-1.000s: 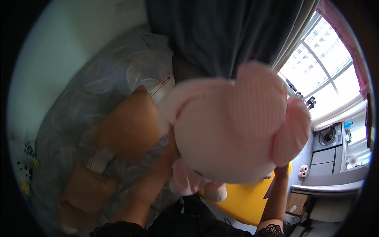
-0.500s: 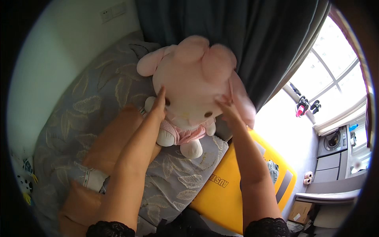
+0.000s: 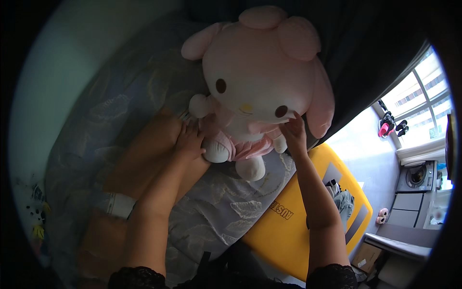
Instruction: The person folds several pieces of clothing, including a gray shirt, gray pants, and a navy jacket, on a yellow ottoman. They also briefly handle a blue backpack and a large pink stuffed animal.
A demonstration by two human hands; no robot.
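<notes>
A large pink-and-white plush toy (image 3: 260,72) with long ears, brown eyes and a pink skirt sits on the far part of the grey leaf-patterned bed, facing me. My right hand (image 3: 295,135) is at the lower edge of its head, thumb and fingers closed against the cheek beside one eye. My left hand (image 3: 189,139) lies with its fingers stretched out on a brown cloth (image 3: 149,149), close to the toy's white foot. A white band with a label (image 3: 119,204) shows at the cloth's near part.
On the right, beside the bed, stands a yellow case (image 3: 269,236) with grey clothes (image 3: 342,204) on it. A dark curtain (image 3: 365,72) hangs behind the toy. Slippers (image 3: 386,126) lie by the window, and a washing machine (image 3: 417,177) stands at the far right.
The toy now sits more upright, its face fully showing. My left hand has left its head and come down onto the brown cloth; my right hand is still at its cheek.
</notes>
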